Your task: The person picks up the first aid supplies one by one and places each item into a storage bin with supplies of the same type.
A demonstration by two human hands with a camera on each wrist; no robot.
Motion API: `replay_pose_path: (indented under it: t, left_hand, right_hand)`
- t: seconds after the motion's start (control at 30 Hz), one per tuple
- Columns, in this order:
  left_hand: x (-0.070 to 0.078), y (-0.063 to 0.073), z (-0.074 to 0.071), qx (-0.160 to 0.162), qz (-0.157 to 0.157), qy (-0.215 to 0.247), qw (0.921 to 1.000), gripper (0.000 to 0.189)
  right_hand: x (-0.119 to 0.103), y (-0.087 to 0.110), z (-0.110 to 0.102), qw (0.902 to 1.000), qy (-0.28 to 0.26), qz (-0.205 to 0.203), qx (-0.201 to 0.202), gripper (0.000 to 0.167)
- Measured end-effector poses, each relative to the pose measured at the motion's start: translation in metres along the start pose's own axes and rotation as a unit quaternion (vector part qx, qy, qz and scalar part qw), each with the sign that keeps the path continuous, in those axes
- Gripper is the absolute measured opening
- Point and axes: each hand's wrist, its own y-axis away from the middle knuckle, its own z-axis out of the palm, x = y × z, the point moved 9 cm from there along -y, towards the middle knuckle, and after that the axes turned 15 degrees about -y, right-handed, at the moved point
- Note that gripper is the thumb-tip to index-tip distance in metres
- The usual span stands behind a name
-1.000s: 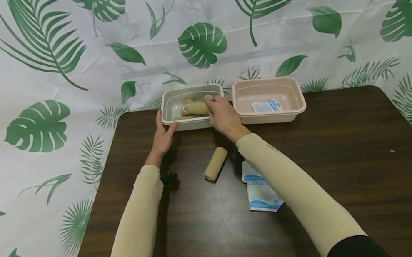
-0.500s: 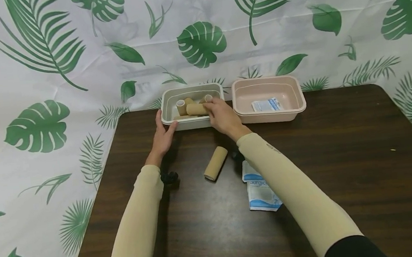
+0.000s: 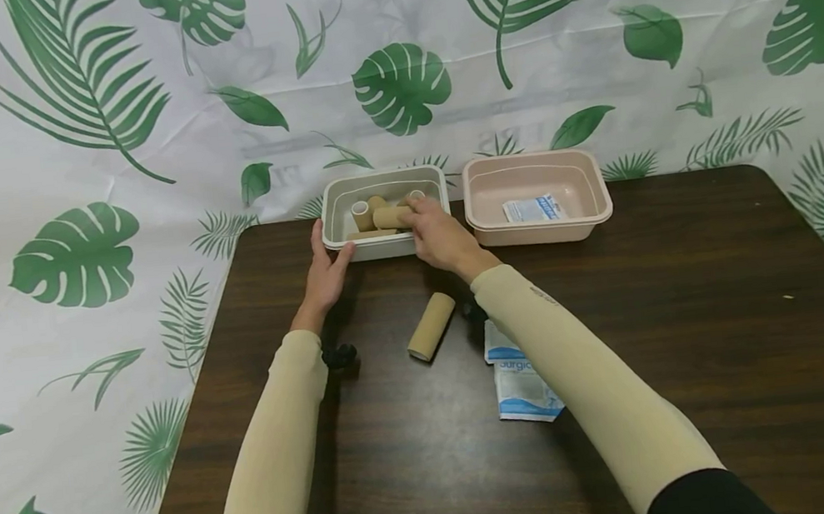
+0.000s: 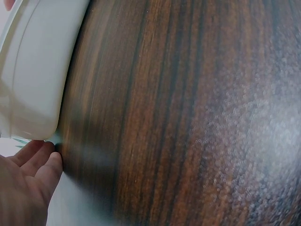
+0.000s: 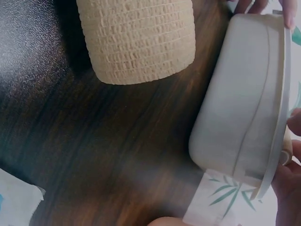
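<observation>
My right hand (image 3: 443,237) reaches over the front rim of a pale grey bin (image 3: 381,249), its fingers gripping the right end of a tan cohesive bandage roll (image 3: 389,218). That roll lies across others in the bin, among them one standing on end (image 3: 361,215) with its white core showing. My left hand (image 3: 325,274) rests spread against the bin's left front corner, thumb at the front and fingers along the side. In the left wrist view its fingertips (image 4: 55,160) touch the bin's corner. Another bandage roll (image 3: 432,326), crinkled in texture (image 5: 138,42), lies on the table before the bin.
Right of the grey bin stands a pink bin (image 3: 530,236) with a blue-and-white packet (image 3: 534,210) inside. Packets printed "Surgical" (image 3: 526,391) lie partly under my right forearm. A leaf-patterned cloth (image 3: 197,78) hangs behind the dark wooden table (image 3: 688,303).
The bandage roll in my right hand has come down slightly among the others, uncovering the upright one at left. My right hand has shifted a little left. My left hand stays at the corner.
</observation>
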Motion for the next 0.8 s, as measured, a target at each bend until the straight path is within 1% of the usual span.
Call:
replay_pose_path:
  t: [0.07,0.13,0.33,0.6,0.7,0.8]
  left_hand:
    - [0.001,0.000,0.000,-0.001,0.001,0.002,1.0000,0.078]
    - [0.001,0.001,0.000,-0.002,0.002,0.004,1.0000,0.078]
    - [0.003,0.001,0.001,-0.003,0.002,0.003,1.0000,0.079]
    - [0.002,0.001,0.002,-0.002,0.002,0.004,1.0000,0.078]
    - [0.001,0.001,0.001,0.000,0.000,0.006,1.0000,0.078]
    - [0.001,0.001,0.001,0.000,-0.001,0.008,1.0000,0.078]
  right_hand:
    - [0.001,0.001,0.001,0.9998,-0.003,0.013,-0.011,0.038]
    - [0.003,0.001,0.001,0.9996,-0.005,0.022,-0.015,0.039]
    - [0.005,0.007,-0.005,0.9997,-0.008,0.024,0.004,0.035]
    - [0.005,0.017,-0.013,0.9998,-0.009,0.008,0.014,0.035]
    - [0.003,0.020,-0.015,0.9998,-0.003,-0.007,0.016,0.035]
    - [-0.001,0.023,-0.020,0.9994,-0.013,-0.020,0.023,0.034]
